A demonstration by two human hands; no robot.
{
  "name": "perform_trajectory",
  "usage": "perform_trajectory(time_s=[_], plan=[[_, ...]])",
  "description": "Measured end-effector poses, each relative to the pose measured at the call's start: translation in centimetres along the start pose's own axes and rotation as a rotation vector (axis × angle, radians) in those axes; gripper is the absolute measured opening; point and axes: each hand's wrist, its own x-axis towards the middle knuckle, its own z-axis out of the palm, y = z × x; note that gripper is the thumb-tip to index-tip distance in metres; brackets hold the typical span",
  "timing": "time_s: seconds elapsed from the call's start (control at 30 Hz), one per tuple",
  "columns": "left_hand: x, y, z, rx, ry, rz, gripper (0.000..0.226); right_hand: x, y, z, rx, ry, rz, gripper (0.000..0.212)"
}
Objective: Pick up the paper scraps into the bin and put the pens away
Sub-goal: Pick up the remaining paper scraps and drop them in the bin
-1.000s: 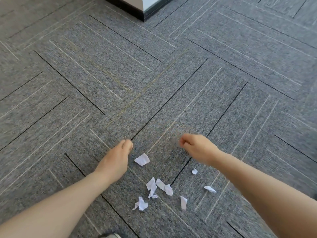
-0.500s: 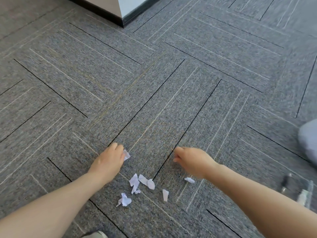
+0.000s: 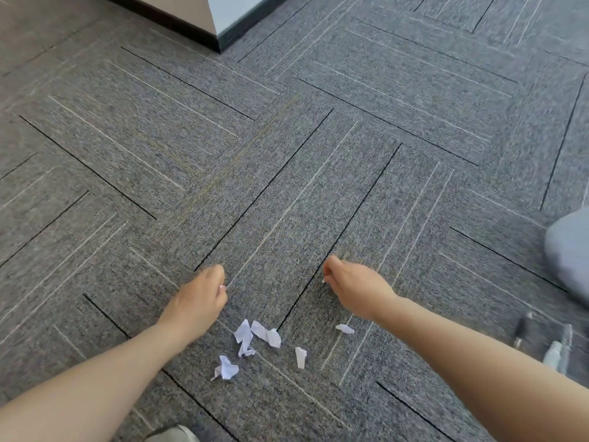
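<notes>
Several white paper scraps lie on the grey carpet between my forearms: a crumpled pair, one lower left, a small strip and a flat bit. My left hand is closed just beyond them, with a sliver of white paper showing at the fingertips. My right hand is also closed, with a white speck at the fingertips. Pens lie blurred on the carpet at the right, beside my right forearm.
A rounded grey object sits at the right edge, partly cut off. A wall corner with a dark skirting board stands at the top. A shoe tip shows at the bottom edge.
My left hand closed over the scrap that lay beside its fingers. A small scrap near my right hand is gone from the carpet. The view shifted right, bringing the pens and grey object in.
</notes>
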Motion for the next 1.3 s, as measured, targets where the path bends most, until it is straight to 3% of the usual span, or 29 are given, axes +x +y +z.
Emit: perform_trajectory(time_s=[0.2, 0.33, 0.43, 0.53, 0.67, 0.77, 0.87, 0.93, 1.0, 1.07, 1.3], plan=[[-1.2, 0.6, 0.1, -0.022, -0.013, 0.075, 0.015, 1.0, -0.2, 0.3, -0.178, -0.029, -0.002, 0.014], [-2.3, 1.1, 0.7, 0.019, -0.093, 0.207, 0.013, 1.2, -0.4, 0.1, 0.019, -0.055, 0.027, 0.014], [-3.2, 1.5, 1.2, 0.131, -0.193, 0.282, 0.052, 0.2, 0.1, 0.3, 0.207, 0.028, 0.074, 0.016], [-3.7, 1.4, 2.2, 0.329, -0.224, 0.386, 0.08, -0.2, 0.3, 0.7, 0.093, -0.017, 0.044, 0.009], [-3.7, 1.4, 2.9, 0.516, -0.085, 0.594, 0.065, 0.7, -0.7, 0.6, -0.065, -0.04, -0.004, 0.025], [-3.3, 1.3, 2.5, 0.583, -0.088, 0.697, 0.049, 1.6, -1.5, 0.7, -0.229, -0.059, -0.016, 0.017], [-2.6, 2.0, 2.3, 0.578, -0.128, 0.749, 0.028, 2.0, -1.5, 0.8, -0.137, -0.081, 0.037, 0.012], [-2.5, 2.8, 2.4, 0.561, -0.191, 0.721, 0.012, 1.7, -1.2, 0.3, 0.09, -0.063, 0.083, 0.006], [-2.4, 3.3, 2.5, 0.507, -0.239, 0.66, 0.019, 0.9, -0.7, 0.0, 0.323, -0.026, 0.137, 0.015], [-2.4, 3.5, 2.1, 0.392, -0.249, 0.571, 0.006, -0.3, 0.0, -0.1, 0.439, -0.025, 0.158, 0.013], [-2.4, 2.7, 1.4, 0.028, -0.14, 0.31, 0.022, -4.5, 1.0, 0.1, 0.171, -0.142, 0.067, 0.027]])
